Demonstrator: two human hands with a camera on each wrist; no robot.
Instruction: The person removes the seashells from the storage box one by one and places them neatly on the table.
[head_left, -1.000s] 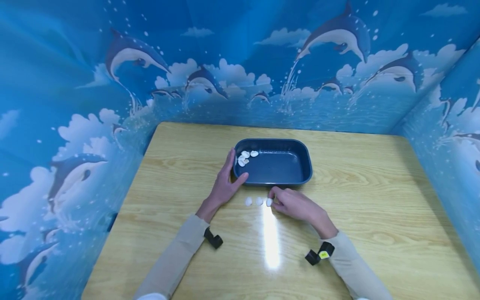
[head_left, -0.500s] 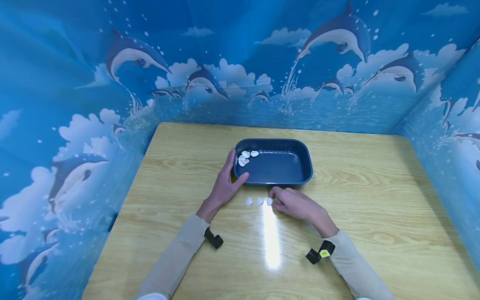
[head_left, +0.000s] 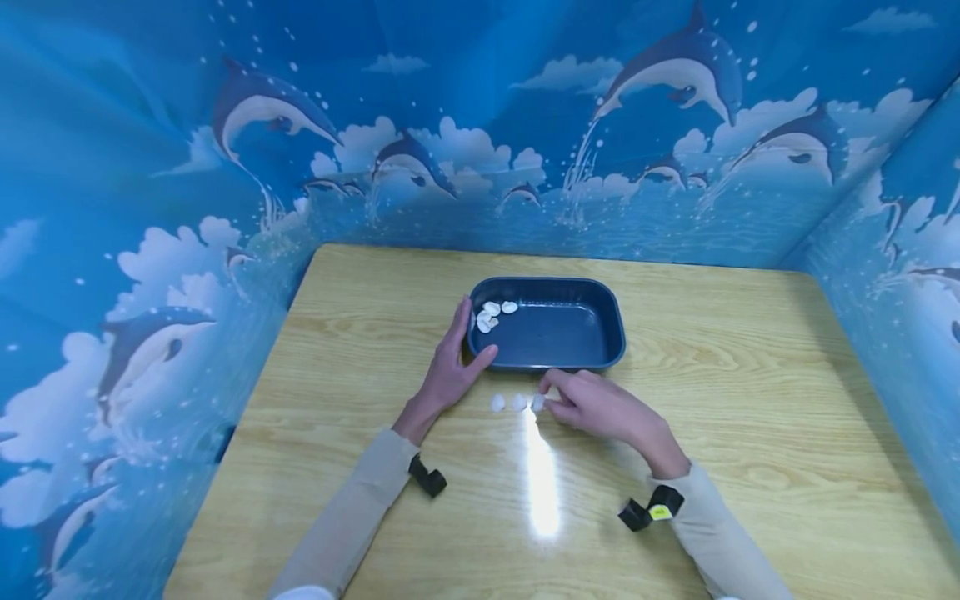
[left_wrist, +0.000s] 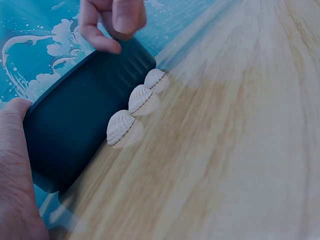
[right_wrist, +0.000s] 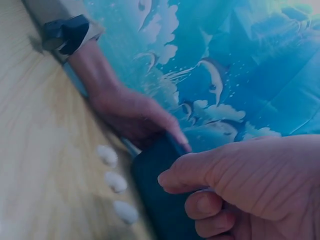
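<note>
While the left hand [head_left: 450, 362] holds the left end of a dark blue rectangular tray [head_left: 558, 333], the relation that counts lies at its near side: the right hand [head_left: 600, 408] is just to the right of the rightmost seashell [head_left: 537, 402] on the wood-grain desk [head_left: 360, 500]. That shell ends a row of three, with the middle seashell [head_left: 519, 402] and the leftmost seashell [head_left: 497, 403] set to its left. The row runs parallel to the tray's long near wall and lies just in front of it. In the left wrist view the ribbed domes face up; each shell's own long axis is hard to make out.

From the right grip, then, the rightmost shell lies leftward, and lower too, since both wrist views show a gap between the fingers and the row. That grip is narrow, thumb and forefinger close together with the other fingers bent, and nothing shows between them. The right hand is clearly nearer to the rightmost shell, whereas the left hand is nearer to the leftmost one. The left grip spans the tray's near left corner, thumb at the front rim and fingers along the end. Inside, beside those fingers, several white seashells [head_left: 486, 320] cluster toward the rear left corner.
</note>
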